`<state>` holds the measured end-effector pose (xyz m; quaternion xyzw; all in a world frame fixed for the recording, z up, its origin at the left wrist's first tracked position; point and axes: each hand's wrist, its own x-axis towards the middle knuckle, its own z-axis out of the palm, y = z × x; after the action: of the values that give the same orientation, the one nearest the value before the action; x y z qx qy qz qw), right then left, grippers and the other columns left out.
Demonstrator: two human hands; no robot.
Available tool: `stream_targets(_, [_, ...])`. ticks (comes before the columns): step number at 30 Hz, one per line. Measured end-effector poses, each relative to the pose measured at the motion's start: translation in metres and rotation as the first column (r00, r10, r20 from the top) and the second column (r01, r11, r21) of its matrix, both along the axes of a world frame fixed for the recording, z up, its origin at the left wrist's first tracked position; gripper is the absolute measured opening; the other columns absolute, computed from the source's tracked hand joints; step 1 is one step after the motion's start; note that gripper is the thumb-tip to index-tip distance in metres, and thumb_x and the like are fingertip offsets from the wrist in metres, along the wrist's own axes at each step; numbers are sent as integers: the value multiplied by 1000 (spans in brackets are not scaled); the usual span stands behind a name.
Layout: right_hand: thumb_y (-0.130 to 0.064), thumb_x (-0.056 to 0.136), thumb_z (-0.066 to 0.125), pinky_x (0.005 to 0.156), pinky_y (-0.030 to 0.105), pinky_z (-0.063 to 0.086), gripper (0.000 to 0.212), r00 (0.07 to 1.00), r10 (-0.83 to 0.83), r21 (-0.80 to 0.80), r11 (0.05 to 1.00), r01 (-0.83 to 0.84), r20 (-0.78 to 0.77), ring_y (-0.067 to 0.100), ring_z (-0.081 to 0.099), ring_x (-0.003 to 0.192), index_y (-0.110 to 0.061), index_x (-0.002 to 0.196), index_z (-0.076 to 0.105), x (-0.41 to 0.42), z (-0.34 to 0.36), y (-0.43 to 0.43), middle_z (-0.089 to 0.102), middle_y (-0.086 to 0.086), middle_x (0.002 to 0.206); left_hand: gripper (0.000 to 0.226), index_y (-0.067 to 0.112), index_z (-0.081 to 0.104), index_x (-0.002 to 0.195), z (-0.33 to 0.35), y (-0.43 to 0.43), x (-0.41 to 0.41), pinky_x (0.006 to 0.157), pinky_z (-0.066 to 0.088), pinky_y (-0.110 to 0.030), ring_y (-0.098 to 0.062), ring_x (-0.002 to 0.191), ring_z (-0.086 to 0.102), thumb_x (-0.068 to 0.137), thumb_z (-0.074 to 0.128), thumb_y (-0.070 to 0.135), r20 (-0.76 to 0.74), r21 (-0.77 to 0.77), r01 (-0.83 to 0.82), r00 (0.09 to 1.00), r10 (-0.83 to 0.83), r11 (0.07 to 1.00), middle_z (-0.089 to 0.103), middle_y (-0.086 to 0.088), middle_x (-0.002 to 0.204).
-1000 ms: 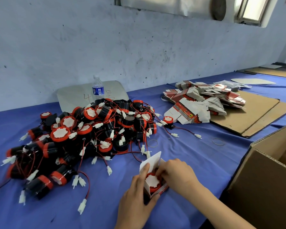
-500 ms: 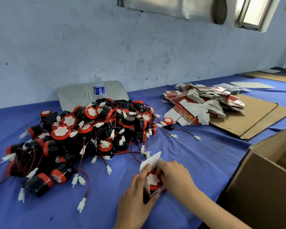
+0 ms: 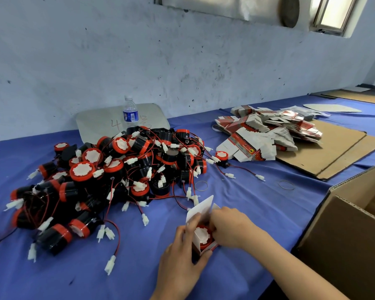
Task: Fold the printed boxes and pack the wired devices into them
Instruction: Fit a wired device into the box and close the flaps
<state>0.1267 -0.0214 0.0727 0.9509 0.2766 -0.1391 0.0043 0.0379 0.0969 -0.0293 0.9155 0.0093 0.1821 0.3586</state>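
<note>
A small printed box stands near the table's front edge with its white lid flap up. Inside it sits a wired device, its red ring and white face showing at the opening. My left hand grips the box's left side. My right hand holds the right side, its fingers at the device. A heap of black and red wired devices with white plugs lies to the left. Flat printed boxes are piled at the back right.
A large open brown carton stands at the right edge. Cardboard sheets lie under the flat boxes. A water bottle stands by the wall behind the heap. Rubber bands lie on the blue cloth.
My right hand's fingers have pressed closer onto the device, which sits slightly deeper in the box. The left hand keeps its grip.
</note>
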Motion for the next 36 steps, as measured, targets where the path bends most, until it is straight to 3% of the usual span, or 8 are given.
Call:
stream_targets(3, [-4, 85, 44, 68, 30, 46, 25, 983, 8, 125, 992, 15, -182, 25, 55, 86, -8, 96, 67, 1, -4, -8, 62, 5, 97, 88, 79, -20, 119, 0, 0, 2, 74, 50, -25, -7, 96, 61, 82, 58, 61, -2, 9, -24, 1000, 24, 1000, 34, 28, 126])
stream_targets(7, [3, 83, 41, 80, 32, 52, 27, 998, -36, 325, 944, 50, -47, 25, 61, 91, -6, 96, 63, -5, -18, -15, 65, 5, 99, 91, 78, -25, 116, -1, -1, 4, 74, 50, -25, -7, 99, 60, 83, 57, 61, -24, 34, -48, 999, 49, 998, 32, 28, 127])
stream_targets(14, [-2, 90, 61, 62, 20, 48, 33, 985, 39, 841, 526, 125, -170, 6, 58, 63, -32, 87, 48, -24, -27, -25, 67, -11, 75, 87, 78, -19, 121, -1, 1, 3, 69, 49, -21, -7, 94, 60, 81, 57, 61, 10, 11, -47, 999, 47, 999, 35, 27, 122])
stream_targets(18, [-18, 99, 52, 67, 39, 49, 15, 998, -64, 823, 567, 39, -3, 19, 59, 67, -28, 105, 42, -24, -38, -27, 69, -6, 81, 87, 76, -15, 122, 0, 0, 1, 72, 50, -24, -6, 97, 58, 82, 59, 57, 21, 21, -39, 999, 38, 999, 36, 24, 122])
stream_targets(22, [-28, 100, 44, 66, 35, 47, 21, 937, -174, 592, 805, -42, 304, 22, 61, 80, -24, 120, 48, -21, -53, -24, 67, -7, 91, 86, 73, -12, 123, 1, 1, 2, 73, 50, -24, -6, 96, 58, 82, 61, 55, 15, 11, -46, 999, 46, 999, 40, 18, 120])
stream_targets(28, [-13, 55, 93, 45, 23, 44, 35, 796, -259, 586, 798, -143, 547, 19, 59, 59, -25, 82, 74, -29, -56, -14, 68, -7, 86, 102, 54, -38, 130, 1, 1, 3, 72, 48, -22, -6, 102, 58, 85, 53, 65, -44, 74, -82, 995, 86, 994, 36, 22, 130])
stream_targets(33, [-24, 79, 76, 80, 34, 37, 13, 888, -312, 596, 801, 55, 338, 24, 52, 112, -34, 87, 77, -9, -52, -11, 30, -5, 155, 78, 35, -22, 140, 3, 0, 4, 77, 47, -19, -7, 117, 54, 95, 38, 57, -42, 202, -98, 993, 109, 975, -5, 16, 159])
stream_targets(36, [-15, 87, 63, 82, 28, 42, 16, 931, -358, 674, 705, 221, 69, 16, 58, 104, -24, 86, 76, 1, -55, -6, 23, -9, 156, 67, 37, 15, 147, 8, -2, 1, 72, 53, -29, -16, 110, 60, 95, 56, 41, 15, 157, -101, 995, 100, 982, 4, 9, 160])
